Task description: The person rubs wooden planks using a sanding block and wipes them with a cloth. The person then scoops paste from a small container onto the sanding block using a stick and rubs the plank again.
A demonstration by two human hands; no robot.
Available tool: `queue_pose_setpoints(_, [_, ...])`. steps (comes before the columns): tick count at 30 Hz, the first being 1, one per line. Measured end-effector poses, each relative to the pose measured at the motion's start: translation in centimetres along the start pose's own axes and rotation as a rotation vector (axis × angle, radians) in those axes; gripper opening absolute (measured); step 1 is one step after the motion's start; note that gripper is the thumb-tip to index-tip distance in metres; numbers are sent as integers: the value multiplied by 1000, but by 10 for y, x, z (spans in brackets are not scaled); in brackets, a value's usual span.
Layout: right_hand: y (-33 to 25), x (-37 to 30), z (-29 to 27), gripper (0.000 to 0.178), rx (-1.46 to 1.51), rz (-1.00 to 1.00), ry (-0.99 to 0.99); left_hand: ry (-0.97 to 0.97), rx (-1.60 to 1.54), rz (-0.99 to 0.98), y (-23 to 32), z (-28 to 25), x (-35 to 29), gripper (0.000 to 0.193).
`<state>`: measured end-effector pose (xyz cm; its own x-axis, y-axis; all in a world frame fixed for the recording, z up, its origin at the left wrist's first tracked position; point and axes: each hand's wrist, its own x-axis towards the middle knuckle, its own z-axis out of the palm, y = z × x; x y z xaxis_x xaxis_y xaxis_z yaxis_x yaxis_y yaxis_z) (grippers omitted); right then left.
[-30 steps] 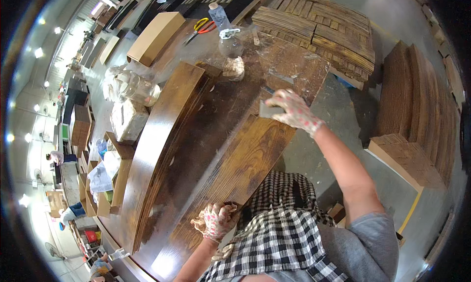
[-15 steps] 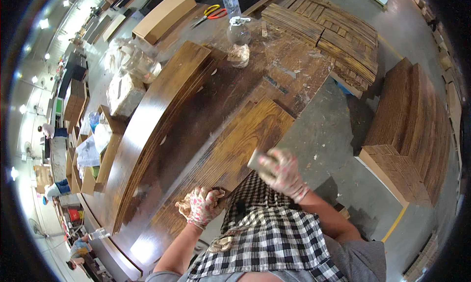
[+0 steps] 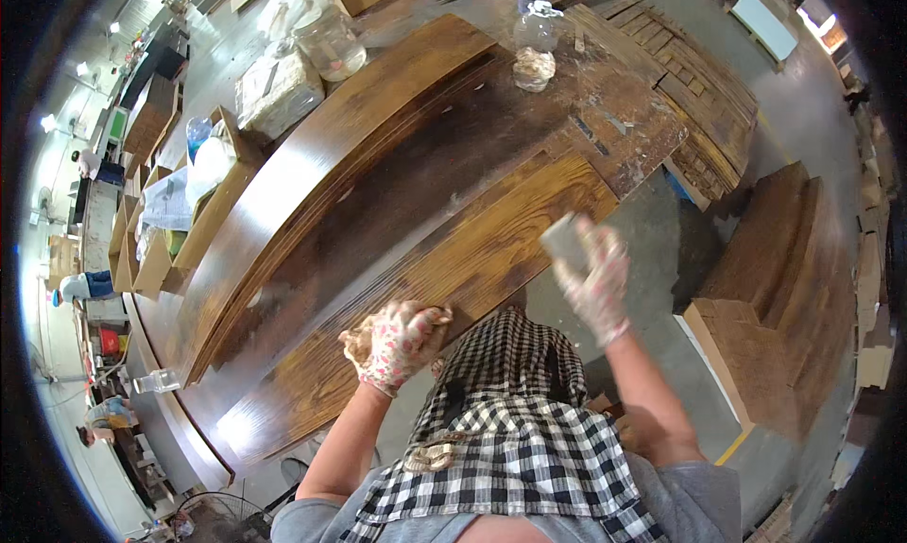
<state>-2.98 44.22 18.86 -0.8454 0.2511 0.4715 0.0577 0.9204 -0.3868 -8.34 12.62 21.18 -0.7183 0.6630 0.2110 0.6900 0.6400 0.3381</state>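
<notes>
A brown wooden board (image 3: 491, 236) lies lengthwise from eight to two o'clock. The gloved left hand (image 3: 402, 346), nearer, bunches a cloth (image 3: 354, 345) on it; the right hand (image 3: 599, 278) grips a grey block (image 3: 563, 239), the board toward its ten o'clock.

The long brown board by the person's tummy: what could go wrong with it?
The right hand pinches a grey block near the edge of the board, so it might slip and drop to the floor.

The left hand rests on the board with a crumpled cloth; pressing near that edge could perhaps make the board shift.

The checkered apron hangs close by and may rub against it.
</notes>
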Motion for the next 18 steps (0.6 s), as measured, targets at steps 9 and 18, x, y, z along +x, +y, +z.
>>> queue_pose_setpoints(9, [-163,-90,31,73,125,-200,-143,261,250,-506,-138,-81,-167,25])
queue_pose_setpoints(18, [4,-10,3,57,-54,447,11,291,220,-507,-165,-96,-228,27])
